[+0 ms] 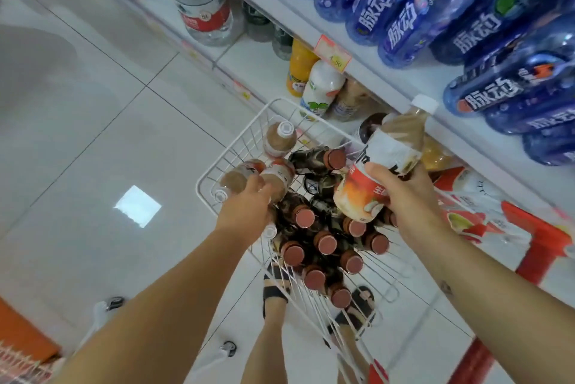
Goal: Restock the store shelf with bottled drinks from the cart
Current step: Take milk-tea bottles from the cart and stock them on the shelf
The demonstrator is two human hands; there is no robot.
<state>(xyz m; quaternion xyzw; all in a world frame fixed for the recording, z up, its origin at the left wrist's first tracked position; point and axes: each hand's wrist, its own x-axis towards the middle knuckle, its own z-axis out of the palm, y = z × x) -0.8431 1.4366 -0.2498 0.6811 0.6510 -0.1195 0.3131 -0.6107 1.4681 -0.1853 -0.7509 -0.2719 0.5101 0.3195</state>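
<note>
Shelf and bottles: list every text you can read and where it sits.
"脉动": blue bottles, top shelf.
"1.50": pink price tag on the shelf edge.
"5L", roughly: red label of the big water jug.
Held milk tea bottle, cart bottle labels: too blurred.

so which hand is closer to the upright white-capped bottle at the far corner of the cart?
Left. The left hand grips tan bottles just below the white-capped bottle; the right hand is farther right, holding a milk tea bottle by the shelf.
</note>
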